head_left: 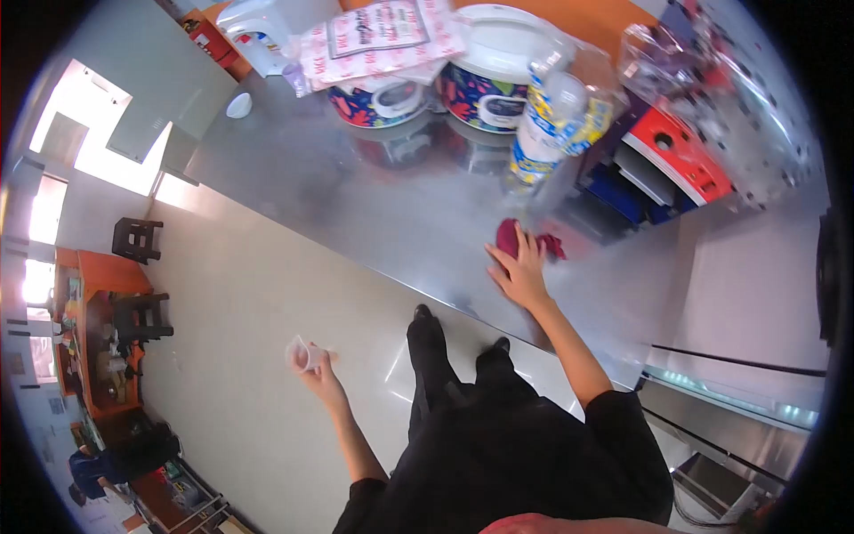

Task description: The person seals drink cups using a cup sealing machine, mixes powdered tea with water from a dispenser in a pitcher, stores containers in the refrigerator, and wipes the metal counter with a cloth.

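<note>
My left hand (322, 381) is closed round a small clear plastic cup (304, 356), held out over the floor to the left of my body. On the steel counter (356, 214) lies a dark red cloth (508, 235). My right hand (525, 271) reaches over the counter and grips this cloth, fingers bent over it; part of the cloth sticks out to the right of the fingers. Just beyond the cloth stands a clear bottle with a blue and yellow label (538, 142).
Two flower-patterned pots (485, 98) stand at the back, with a pink-printed packet (382, 40) on one. A white jug (267, 31) and a small white bowl (238, 106) are at the far left. Red and blue binders (685, 156) fill the right. A black stool (135, 240) stands on the floor.
</note>
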The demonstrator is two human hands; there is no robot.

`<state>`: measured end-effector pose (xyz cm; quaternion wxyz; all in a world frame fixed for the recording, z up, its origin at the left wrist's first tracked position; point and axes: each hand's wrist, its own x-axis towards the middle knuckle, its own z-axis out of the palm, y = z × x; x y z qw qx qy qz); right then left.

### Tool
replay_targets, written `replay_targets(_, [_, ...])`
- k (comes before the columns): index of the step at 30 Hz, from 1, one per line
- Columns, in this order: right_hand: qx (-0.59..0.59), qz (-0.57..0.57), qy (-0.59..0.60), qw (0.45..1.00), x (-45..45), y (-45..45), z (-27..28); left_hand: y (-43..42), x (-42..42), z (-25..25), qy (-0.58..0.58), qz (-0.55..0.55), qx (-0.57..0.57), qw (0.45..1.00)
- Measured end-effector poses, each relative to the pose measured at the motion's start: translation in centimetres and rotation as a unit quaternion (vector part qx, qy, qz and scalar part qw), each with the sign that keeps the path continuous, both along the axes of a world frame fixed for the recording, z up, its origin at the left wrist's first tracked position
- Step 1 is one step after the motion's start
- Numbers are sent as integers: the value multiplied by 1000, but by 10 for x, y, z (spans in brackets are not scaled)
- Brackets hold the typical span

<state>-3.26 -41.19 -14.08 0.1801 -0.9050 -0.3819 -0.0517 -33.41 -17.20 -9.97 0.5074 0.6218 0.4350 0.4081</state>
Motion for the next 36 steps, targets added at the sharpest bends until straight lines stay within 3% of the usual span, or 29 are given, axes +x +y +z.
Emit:
replay_targets(3, [80, 9, -46, 996, 55, 118, -10, 28, -1, 8, -3, 10, -38, 999])
replay_targets(5, [59, 5, 16, 998, 85, 206, -23, 54, -2, 6, 0, -10, -31, 999])
replay_targets(6, [46, 14, 176, 983, 88, 246, -42, 60, -2, 6, 7, -22, -34, 999])
replay_targets(8, [49, 52, 323, 944, 46, 276, -21, 70, 9, 22, 28, 1, -43, 999])
replay_targets(10, [122, 100, 115, 981, -47, 238, 15, 89, 21, 24, 33, -18, -36, 999])
replay_targets(11, [164, 109, -81, 977, -79, 204, 10, 97, 22, 21, 31, -43, -33, 998])
replay_targets(13, [125, 70, 43, 989, -100, 122, 13, 108, 25, 11, 27, -92, -32, 995])
replay_targets(14, [103, -89, 111, 985, -107, 86, 20, 116, 26, 4, 25, -115, -27, 993])
replay_targets(16, [-57, -212, 89, 972, -81, 14, 16, 124, 50, -1, 11, -147, -29, 989])
replay_targets(17, [-18, -369, -70, 927, -70, -7, 5, 128, 64, 2, 8, -158, -34, 987])
replay_targets(18, [-16, -418, -156, 895, -54, -21, -12, 132, 76, 6, 7, -166, -36, 985])
replay_targets(19, [41, -482, -69, 872, -35, 4, 3, 135, 90, 10, 10, -190, -7, 982])
replay_targets(21, [113, -445, 5, 889, -6, 55, 1, 131, 131, 18, 7, -241, 45, 969])
replay_targets(23, [169, -327, 73, 927, -6, 124, 24, 124, 169, 20, -19, -290, 45, 956])
replay_targets(24, [15, -199, 54, 978, -8, 157, 15, 114, 188, 26, -31, -319, 47, 946])
replay_targets(25, [22, -58, 214, 975, -10, 176, 34, 91, 204, 44, -50, -313, 28, 948])
replay_targets(27, [201, -40, 14, 979, -67, 171, 8, 64, 224, 65, -78, -323, 53, 942])
replay_targets(29, [158, -42, 109, 980, -83, 107, 14, 44, 233, 67, -88, -334, 73, 936])
replay_targets(30, [188, -160, 80, 966, -87, 64, 9, 37, 233, 61, -65, -357, 61, 930])
replay_targets(31, [274, -324, 158, 892, -82, 16, 27, 30, 233, 53, -41, -378, 48, 924])
replay_targets(32, [390, -467, 206, 766, -78, -32, 45, 22, 229, 43, -16, -396, 33, 918])
replay_targets(33, [102, -490, -10, 866, -76, -98, -6, 16, 223, 32, -5, -401, 12, 916])
replay_targets(35, [42, -607, -99, 787, -68, -185, -1, 4, 221, 18, 12, -421, -24, 907])
replay_targets(36, [54, -599, -121, 790, -49, -212, -7, -8, 227, 17, 6, -432, -34, 901])
